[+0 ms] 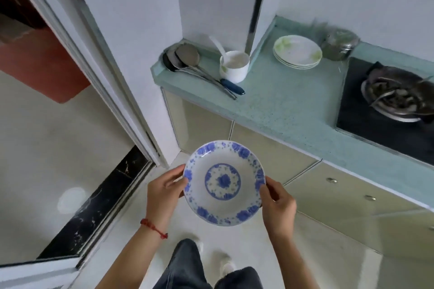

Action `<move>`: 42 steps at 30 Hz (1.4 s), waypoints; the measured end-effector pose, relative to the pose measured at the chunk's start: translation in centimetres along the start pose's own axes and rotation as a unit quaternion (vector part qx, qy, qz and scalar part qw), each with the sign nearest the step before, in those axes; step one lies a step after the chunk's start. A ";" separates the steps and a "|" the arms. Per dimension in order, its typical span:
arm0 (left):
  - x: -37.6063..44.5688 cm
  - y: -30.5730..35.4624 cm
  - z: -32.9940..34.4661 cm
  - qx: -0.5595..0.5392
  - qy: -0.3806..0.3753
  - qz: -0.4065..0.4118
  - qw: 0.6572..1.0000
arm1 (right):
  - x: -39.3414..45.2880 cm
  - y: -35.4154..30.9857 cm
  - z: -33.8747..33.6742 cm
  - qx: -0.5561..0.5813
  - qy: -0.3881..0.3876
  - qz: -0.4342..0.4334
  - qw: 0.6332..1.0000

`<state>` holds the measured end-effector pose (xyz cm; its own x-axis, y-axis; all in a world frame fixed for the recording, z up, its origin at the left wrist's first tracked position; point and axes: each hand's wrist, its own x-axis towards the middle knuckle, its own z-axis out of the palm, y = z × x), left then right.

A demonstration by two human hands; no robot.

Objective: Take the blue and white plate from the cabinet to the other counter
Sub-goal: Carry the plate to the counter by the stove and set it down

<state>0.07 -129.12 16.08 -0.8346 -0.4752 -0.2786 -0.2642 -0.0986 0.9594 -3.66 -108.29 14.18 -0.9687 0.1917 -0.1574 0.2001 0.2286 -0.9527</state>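
Over the pale floor tiles (312, 237), clear of the counter front, the blue and white plate (224, 182) is held level, face up, in both hands. Left hand (163, 191): closed on the plate's left rim, thumb laid over the edge, fingers hidden beneath; a red cord bracelet (153, 228) is seen at the wrist. Right hand (277, 204): closed on the right rim, thumb on top, fingers curled under. Plate edges are touched by nothing else.

Green counter (281, 103) lies ahead and to the right, its front edge running diagonally. A wide bare stretch is noted between the utensils and the black stove (366, 112). At the far left corner, ladles (185, 57) are stacked with handles pointing toward the front edge, just beside a white cup (234, 67) with a spoon in it. Further back, a stack of white plates (297, 51) sits near a metal pot (339, 43). Cabinet doors (270, 150) below are shut. A sliding door frame (105, 73) bounds the left side.
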 end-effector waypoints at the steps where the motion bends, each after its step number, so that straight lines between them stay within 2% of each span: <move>1: 1.0 0.5 0.4 0.005 -0.024 0.004 1.000 | 0.1 -0.1 0.1 0.006 0.021 0.007 1.000; 8: 5.7 1.7 3.9 0.036 -0.131 0.012 0.991 | 1.3 -0.2 -0.7 0.039 0.136 0.034 0.989; 15: 10.2 2.5 10.1 0.036 -0.173 0.013 0.984 | 7.5 -0.3 -2.4 0.032 0.177 0.029 0.983; 29: 19.2 4.8 25.1 0.009 -0.115 -0.014 0.993 | 26.3 -1.2 -8.8 -0.013 0.119 0.017 0.993; 35: 22.8 4.7 28.2 0.018 -0.101 -0.030 0.994 | 30.7 -0.6 -8.9 -0.017 0.121 0.033 0.992; 42: 28.0 4.7 31.3 0.056 -0.129 -0.052 0.989 | 35.6 0.5 -7.7 -0.018 0.127 0.061 0.990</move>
<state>-39.65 -115.54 11.41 -0.8915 -0.2270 -0.3920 -0.3955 -0.0317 0.9179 -36.92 -94.02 10.12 -0.8701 0.4523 -0.1957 0.3224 0.2221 -0.9202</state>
